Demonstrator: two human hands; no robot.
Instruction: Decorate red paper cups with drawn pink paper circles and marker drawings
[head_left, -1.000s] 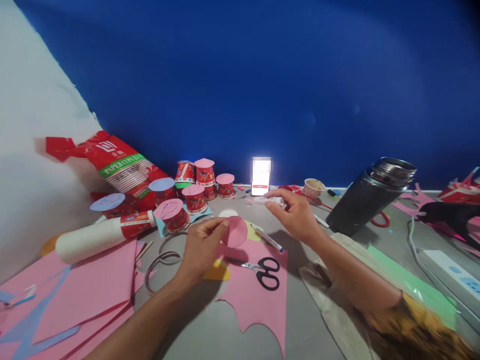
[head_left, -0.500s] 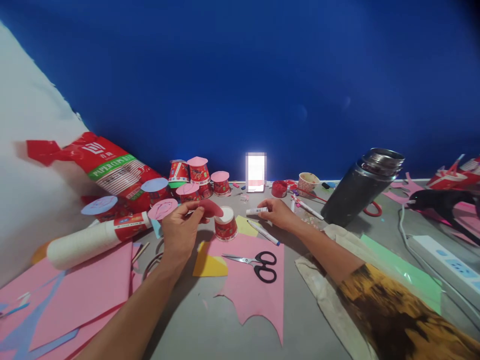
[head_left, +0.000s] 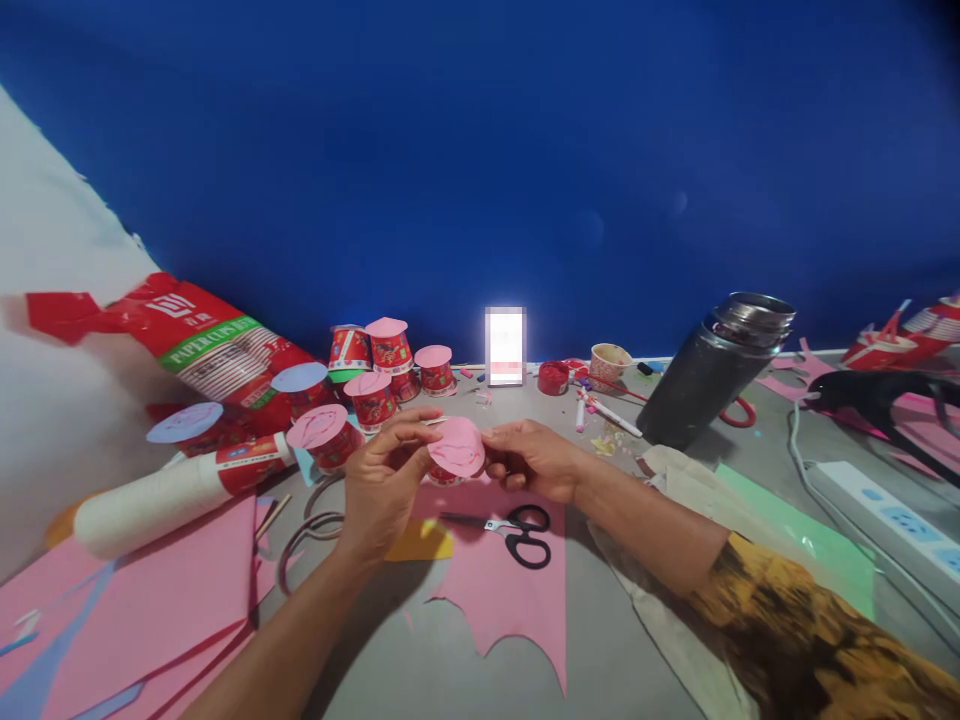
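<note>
Between my two hands is a round pink paper disc [head_left: 456, 447] with lines drawn on its face. My left hand [head_left: 388, 482] pinches its left edge between thumb and fingers. My right hand [head_left: 536, 460] has its fingertips closed on the right edge. Directly under the disc an upside-down red paper cup [head_left: 445, 479] shows only in part; whether disc and cup touch, I cannot tell. Black-handled scissors [head_left: 517, 530] lie nearer me on a cut pink sheet [head_left: 499, 595], beside a yellow paper piece [head_left: 420, 540].
Disc-topped red cups [head_left: 373, 400] stand back left, by a paper cup bag [head_left: 217, 335] and a white cup stack [head_left: 154, 505]. Pink sheets [head_left: 172, 580] lie front left. A lit phone [head_left: 505, 345] stands at the back. Rightward are a dark flask [head_left: 705, 370] and a power strip [head_left: 889, 515].
My right hand has left the white tube on the table and come left to the pink disc. The disc has turned its drawn face toward me, over the cup.
</note>
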